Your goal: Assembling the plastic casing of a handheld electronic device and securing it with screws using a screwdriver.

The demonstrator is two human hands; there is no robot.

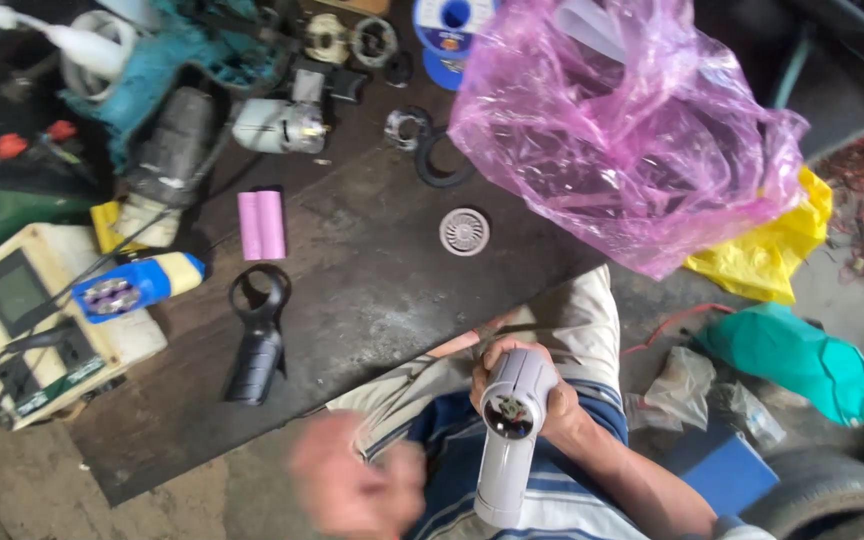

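My right hand [552,400] grips a grey plastic tool housing [510,440], shaped like a pistol grip, with its round open end facing up and a small motor visible inside. It is held over my lap, above my striped shirt and light shorts. My left hand [352,490] is at the lower left of it, blurred by motion, a short way from the housing and not touching it. Whether it holds anything cannot be made out.
A dark work board [372,290] carries a black handle shell [257,345], two pink battery cells [261,224], a round grey fan grille [464,231], a black ring [442,160] and a small motor [277,125]. A pink plastic bag [622,130], yellow bag [772,250] and green bag [792,355] lie to the right. A beige meter box [32,320] stands at the left.
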